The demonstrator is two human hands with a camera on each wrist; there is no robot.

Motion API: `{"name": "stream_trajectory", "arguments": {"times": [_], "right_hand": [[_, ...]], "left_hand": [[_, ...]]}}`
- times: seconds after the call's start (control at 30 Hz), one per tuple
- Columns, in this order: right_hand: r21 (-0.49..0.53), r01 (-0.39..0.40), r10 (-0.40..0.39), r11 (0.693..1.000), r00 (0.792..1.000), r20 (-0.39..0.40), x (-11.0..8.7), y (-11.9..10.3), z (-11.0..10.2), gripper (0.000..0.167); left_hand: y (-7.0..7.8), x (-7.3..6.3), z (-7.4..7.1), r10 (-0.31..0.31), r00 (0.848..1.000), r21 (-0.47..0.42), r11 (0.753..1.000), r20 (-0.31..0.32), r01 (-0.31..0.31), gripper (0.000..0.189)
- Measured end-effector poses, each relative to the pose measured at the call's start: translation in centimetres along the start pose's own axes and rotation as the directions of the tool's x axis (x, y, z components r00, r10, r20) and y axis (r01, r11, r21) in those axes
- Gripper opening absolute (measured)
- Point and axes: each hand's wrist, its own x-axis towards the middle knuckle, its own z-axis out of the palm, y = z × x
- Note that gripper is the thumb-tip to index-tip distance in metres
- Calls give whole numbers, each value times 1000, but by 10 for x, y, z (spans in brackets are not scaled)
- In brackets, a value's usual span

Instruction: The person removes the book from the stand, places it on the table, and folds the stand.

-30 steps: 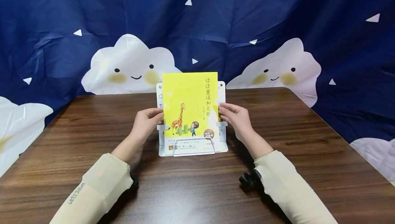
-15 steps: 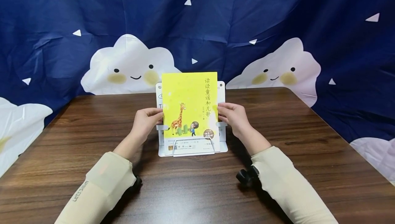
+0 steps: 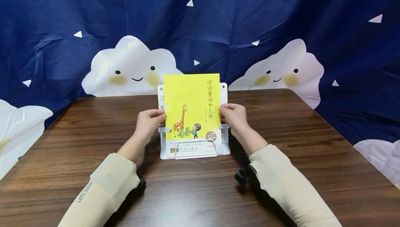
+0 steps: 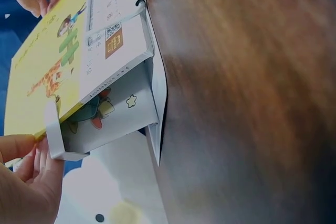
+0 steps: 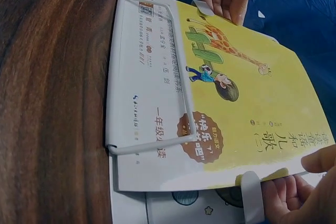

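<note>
A yellow book (image 3: pixel 192 95) with a giraffe and a child on its cover stands upright, closed, on a white book stand (image 3: pixel 224 96). The stand's white wire holder (image 3: pixel 196 156) crosses the lower front of the cover. My left hand (image 3: pixel 147 124) pinches the book's left edge, thumb in front and fingers behind, just above a small white side clip (image 4: pixel 55 129). On the opposite edge my right hand (image 3: pixel 235 116) pinches the book with its thumb (image 5: pixel 320 160) against the cover. Its other fingers sit behind, beside the right-hand clip (image 5: pixel 252 198).
The stand rests on a brown wood-grain table (image 3: pixel 193 192). Behind it hangs a dark blue cloth (image 3: pixel 206 22) printed with white clouds and triangles. A black wrist device (image 3: pixel 245 176) is strapped under the right sleeve (image 3: pixel 281 178).
My right hand has shifted a little to the left, and its thumb has come onto the book's edge. The left hand stays at its edge, its forearm slightly further right. Book and stand look unmoved.
</note>
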Motion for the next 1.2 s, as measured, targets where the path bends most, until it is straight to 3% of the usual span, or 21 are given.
{"name": "stream_trajectory", "arguments": {"times": [0.13, 0.3, 0.5, 0.83, 1.03, 1.1, 1.2], "right_hand": [[-50, -5, 3, 999, 999, -43, 14, 11, 5, 16], [-76, 56, -64, 995, 992, -112, 54, 49, 9, 12], [-151, 98, -125, 984, 975, -184, 61, 55, 13, 9], [-123, 31, -48, 992, 989, -142, 20, 1, 13, 5], [-149, 112, -136, 982, 977, -165, 47, 18, 14, 4], [-143, 117, -138, 983, 979, -152, 42, 10, 14, 5], [-102, 70, -82, 992, 990, -119, 20, -17, 14, 9]], "left_hand": [[1, 1, 1, -10, 1000, -5, 1000, -6, 10, 21], [2, 1, 2, -23, 1000, -32, 999, -17, 22, 21], [4, 2, 2, -53, 998, -75, 996, -20, 51, 21], [10, 5, 1, -46, 999, -113, 993, -27, 43, 19], [15, 9, 1, -8, 999, -97, 995, -42, 4, 19], [16, 10, 0, 9, 999, -104, 994, -44, -13, 19], [21, 12, -1, 15, 999, -110, 994, -42, -19, 19]]}}
